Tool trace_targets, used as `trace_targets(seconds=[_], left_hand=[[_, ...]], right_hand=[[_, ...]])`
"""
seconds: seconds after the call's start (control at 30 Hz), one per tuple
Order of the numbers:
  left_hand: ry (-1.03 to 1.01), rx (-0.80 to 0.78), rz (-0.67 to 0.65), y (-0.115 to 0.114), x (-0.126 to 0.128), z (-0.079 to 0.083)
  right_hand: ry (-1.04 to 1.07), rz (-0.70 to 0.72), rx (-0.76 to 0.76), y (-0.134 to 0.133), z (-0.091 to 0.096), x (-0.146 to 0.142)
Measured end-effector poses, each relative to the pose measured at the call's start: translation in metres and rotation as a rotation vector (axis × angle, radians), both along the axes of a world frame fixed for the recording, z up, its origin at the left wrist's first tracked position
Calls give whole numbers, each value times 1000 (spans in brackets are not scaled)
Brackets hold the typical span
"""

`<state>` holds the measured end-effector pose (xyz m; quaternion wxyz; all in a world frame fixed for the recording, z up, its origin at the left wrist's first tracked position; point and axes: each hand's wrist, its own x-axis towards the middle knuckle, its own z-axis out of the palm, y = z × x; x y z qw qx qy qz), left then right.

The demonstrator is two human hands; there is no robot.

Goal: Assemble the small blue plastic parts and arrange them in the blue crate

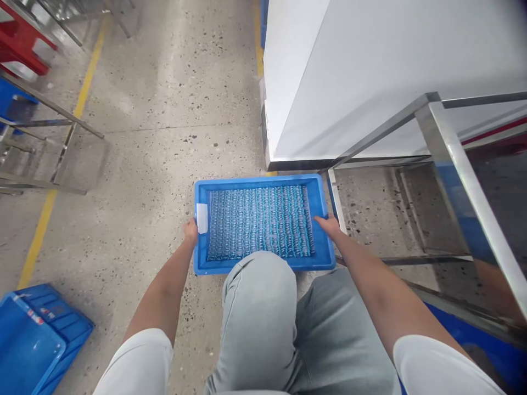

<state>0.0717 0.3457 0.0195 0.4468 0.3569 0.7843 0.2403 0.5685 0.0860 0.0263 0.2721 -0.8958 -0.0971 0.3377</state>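
Observation:
A blue plastic crate point(263, 270) is held level in front of my knees, one hand at each short end. Inside lie rows of small, clear and turquoise pieces point(259, 222), too fine to name. My left hand point(191, 230) is closed around the left end, beside a white paper label point(201, 218) on the rim. At the right end, my right hand point(328, 225) grips the wall with its thumb over the edge; its other fingers are hidden beneath. My raised knee point(263, 274) overlaps the crate's near edge.
A metal frame point(428, 104) stands close on my right, near the right hand. Ahead of it is a white wall corner point(280, 109). Blue crates point(49, 323) sit on the floor at lower left. Metal legs point(61, 153) and red stools point(24, 44) stand beyond a yellow line point(41, 236).

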Motion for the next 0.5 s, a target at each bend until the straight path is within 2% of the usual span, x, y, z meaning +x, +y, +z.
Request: trace_targets(seconds=[0.3, 0.5], left_hand=[[23, -30, -28, -8, 2, -4], [52, -61, -30, -11, 7, -1]], right_hand=[[4, -35, -72, -7, -4, -2], [6, 7, -63, -13, -9, 0]])
